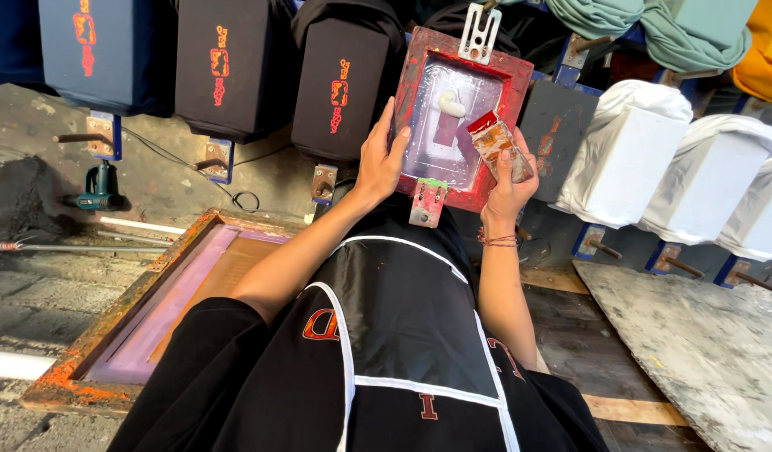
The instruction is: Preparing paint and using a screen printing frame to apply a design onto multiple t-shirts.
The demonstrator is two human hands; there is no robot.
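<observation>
A small red-framed printing screen (419, 67) lies over a dark garment on a pallet in front of me, with a blob of white ink on its mesh. My left hand (382, 159) grips the screen's left edge. My right hand (509, 180) is closed on a small ink-stained squeegee (499, 142), whose red-tipped blade rests on the mesh near the right side of the frame.
Dark shirts with orange prints (340, 92) hang on pallets to the left, white ones (628, 151) to the right. A large wooden-framed screen (164, 293) leans at lower left. A teal power tool (97, 192) lies on the floor. A stained board (704, 343) sits at right.
</observation>
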